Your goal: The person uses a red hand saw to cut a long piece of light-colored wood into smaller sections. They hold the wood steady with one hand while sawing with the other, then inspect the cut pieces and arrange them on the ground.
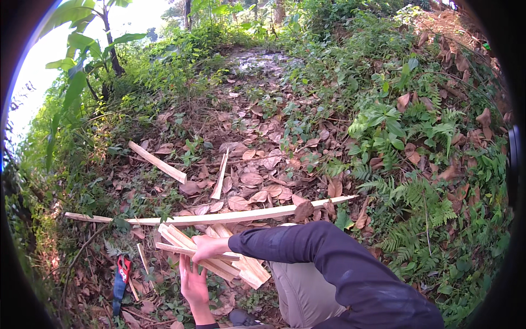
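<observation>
Several short, pale wooden strips (178, 237) form a loose bundle low in front of me, tilted down to the right. My right hand (208, 248) reaches in from the right in a dark sleeve and is closed around the bundle from above. Below it, my left hand (194, 283) has its fingers up against the underside of the strips, with the fingertips partly hidden behind them. More sawn wood pieces (252, 272) lie beneath the bundle, beside my knee. Just beyond my hands, a long thin wooden strip (235, 217) crosses the ground.
A handsaw (120, 285) with a red handle and blue blade lies at the lower left, near thin wood slivers (143, 257). Farther out are two pieces, a thick stick (158, 162) and a split piece (221, 175). Dry leaves, ferns (408, 203) and a banana-like plant (76, 49) surround me.
</observation>
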### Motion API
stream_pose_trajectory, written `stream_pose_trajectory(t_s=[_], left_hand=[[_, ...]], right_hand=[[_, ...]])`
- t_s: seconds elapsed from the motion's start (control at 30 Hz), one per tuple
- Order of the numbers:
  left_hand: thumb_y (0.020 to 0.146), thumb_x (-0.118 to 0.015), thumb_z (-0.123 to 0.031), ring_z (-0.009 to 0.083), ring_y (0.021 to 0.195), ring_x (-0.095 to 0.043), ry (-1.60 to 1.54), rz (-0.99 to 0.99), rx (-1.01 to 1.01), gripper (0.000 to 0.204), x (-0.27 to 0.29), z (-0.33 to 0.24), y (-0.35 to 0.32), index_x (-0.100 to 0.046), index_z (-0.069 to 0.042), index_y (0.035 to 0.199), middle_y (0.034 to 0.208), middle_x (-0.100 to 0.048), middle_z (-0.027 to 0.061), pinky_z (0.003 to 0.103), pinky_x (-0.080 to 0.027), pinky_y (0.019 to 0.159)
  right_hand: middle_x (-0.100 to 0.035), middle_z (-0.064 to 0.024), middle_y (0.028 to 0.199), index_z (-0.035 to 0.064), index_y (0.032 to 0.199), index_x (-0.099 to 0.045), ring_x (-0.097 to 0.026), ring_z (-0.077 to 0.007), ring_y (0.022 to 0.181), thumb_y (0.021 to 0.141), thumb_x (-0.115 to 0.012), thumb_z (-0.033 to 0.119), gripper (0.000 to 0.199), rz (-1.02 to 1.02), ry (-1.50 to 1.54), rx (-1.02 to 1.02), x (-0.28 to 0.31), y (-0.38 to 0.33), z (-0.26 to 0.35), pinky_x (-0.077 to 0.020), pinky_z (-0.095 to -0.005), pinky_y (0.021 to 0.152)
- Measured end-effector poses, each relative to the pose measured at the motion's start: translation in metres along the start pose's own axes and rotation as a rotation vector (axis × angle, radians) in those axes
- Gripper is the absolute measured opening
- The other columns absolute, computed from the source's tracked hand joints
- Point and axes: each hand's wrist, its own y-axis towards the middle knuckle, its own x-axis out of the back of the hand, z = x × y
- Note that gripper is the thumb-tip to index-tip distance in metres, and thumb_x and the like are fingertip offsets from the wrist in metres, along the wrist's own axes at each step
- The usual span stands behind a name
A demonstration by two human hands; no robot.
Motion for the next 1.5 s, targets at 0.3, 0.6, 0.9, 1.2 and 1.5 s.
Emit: stream_pose_trajectory(t_s=[0.3,0.6,0.9,1.2,1.5], left_hand=[[0.103,-0.054,-0.043,0.0241,0.13,-0.05,0.609,-0.211,0.399,0.066,-0.004,0.0,0.004,-0.029,-0.011,0.155,0.149,-0.045,0.0119,0.046,-0.047,0.1],[0.097,-0.045,-0.068,0.0283,0.125,-0.055,-0.102,-0.13,0.328,0.074,0.0,0.041,0.004,-0.051,-0.008,0.139,0.132,-0.06,0.0107,0.05,-0.042,0.106],[0.093,-0.062,-0.05,0.0338,0.111,-0.064,-0.085,-0.472,0.57,0.06,0.088,0.083,-0.004,-0.054,-0.004,0.131,0.122,-0.065,0.0152,0.049,-0.049,0.101],[0.094,-0.06,-0.044,0.0296,0.108,-0.067,0.475,-0.59,0.609,0.063,0.113,0.086,-0.018,-0.047,0.0,0.137,0.124,-0.062,0.0164,0.046,-0.057,0.082],[0.086,-0.074,-0.024,0.0259,0.106,-0.069,0.909,-0.432,0.602,0.062,0.106,0.077,-0.003,-0.05,0.003,0.136,0.125,-0.064,0.0159,0.041,-0.065,0.075]], right_hand=[[-0.07,-0.0275,0.106,-0.0088,0.114,-0.061,-0.07,-0.0356,0.1,0.069,-0.079,0.034,0.065,0.063,-0.235,-0.048,0.017,-0.011,0.001,-0.055,-0.0398,0.084],[-0.07,-0.0215,0.11,-0.0054,0.116,-0.065,-0.07,-0.033,0.092,0.067,-0.08,0.027,0.061,0.281,-0.143,-0.01,-0.003,-0.038,0.026,-0.0569,-0.0421,0.078],[-0.075,-0.0186,0.104,0.0015,0.107,-0.077,-0.073,-0.0358,0.097,0.072,-0.072,0.018,0.039,0.171,-1.046,0.026,0.009,-0.022,0.004,-0.0566,-0.0635,0.078],[-0.074,-0.0209,0.11,-0.0006,0.112,-0.074,-0.074,-0.0339,0.099,0.081,-0.064,0.015,0.036,0.174,-1.025,0.055,0.015,-0.003,-0.009,-0.0591,-0.0631,0.073],[-0.07,-0.0209,0.12,-0.0001,0.118,-0.069,-0.071,-0.0338,0.106,0.086,-0.067,0.024,0.04,0.149,-1.039,0.047,0.027,-0.015,0.003,-0.0587,-0.0584,0.081]])
